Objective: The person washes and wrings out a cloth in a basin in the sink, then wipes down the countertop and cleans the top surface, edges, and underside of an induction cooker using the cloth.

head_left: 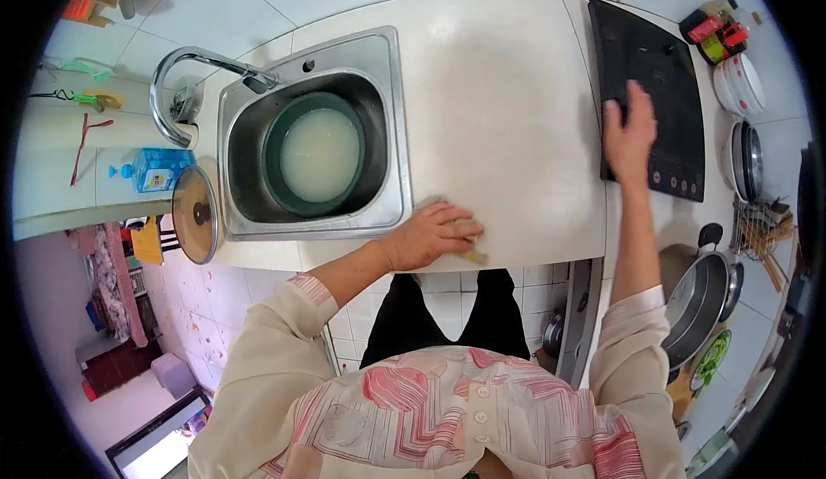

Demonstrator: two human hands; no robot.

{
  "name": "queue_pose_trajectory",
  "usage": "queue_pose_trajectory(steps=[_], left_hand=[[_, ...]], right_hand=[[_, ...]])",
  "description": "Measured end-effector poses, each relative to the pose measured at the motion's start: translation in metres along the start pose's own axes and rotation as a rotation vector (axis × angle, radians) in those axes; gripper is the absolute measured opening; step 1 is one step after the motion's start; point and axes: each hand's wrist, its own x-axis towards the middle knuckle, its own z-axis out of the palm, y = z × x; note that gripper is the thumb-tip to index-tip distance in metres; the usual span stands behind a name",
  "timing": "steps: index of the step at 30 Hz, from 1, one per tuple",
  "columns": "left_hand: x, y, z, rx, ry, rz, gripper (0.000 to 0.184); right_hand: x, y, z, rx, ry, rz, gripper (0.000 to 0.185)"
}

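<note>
My left hand (433, 236) rests on the pale countertop (503, 117) near its front edge. Its fingers are closed over a small yellowish sponge-like piece (473, 256), mostly hidden beneath them. My right hand (631, 135) is over the left side of the black induction cooktop (662, 92), fingers apart and holding nothing. Whether it touches the cooktop, I cannot tell. To the left, a dark green basin (274, 160) of cloudy whitish water (320, 154) stands in the steel sink (397, 135).
A curved faucet (163, 92) reaches over the sink. Left of it are a glass lid (196, 214) and a blue bottle (159, 170). At right stand sauce bottles (714, 31), stacked bowls (740, 83), a large pot (695, 307) and a plate of chopped greens (711, 358). Below the counter, a drawer (576, 320) appears pulled out.
</note>
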Motion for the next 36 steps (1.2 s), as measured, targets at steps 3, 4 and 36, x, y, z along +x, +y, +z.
queue_pose_trajectory(steps=[3,4,36], left_hand=[[-0.030,-0.002,0.002,-0.158,-0.168,0.243,0.019],[-0.044,-0.002,-0.004,-0.156,-0.158,0.246,0.019],[-0.331,-0.081,-0.119,0.381,0.307,-0.751,0.039]], right_hand=[[-0.052,-0.089,0.004,0.127,-0.119,-0.051,0.052],[-0.068,-0.114,0.004,0.122,-0.117,-0.060,0.052],[-0.150,-0.358,0.046,0.674,-0.473,0.112,0.034]])
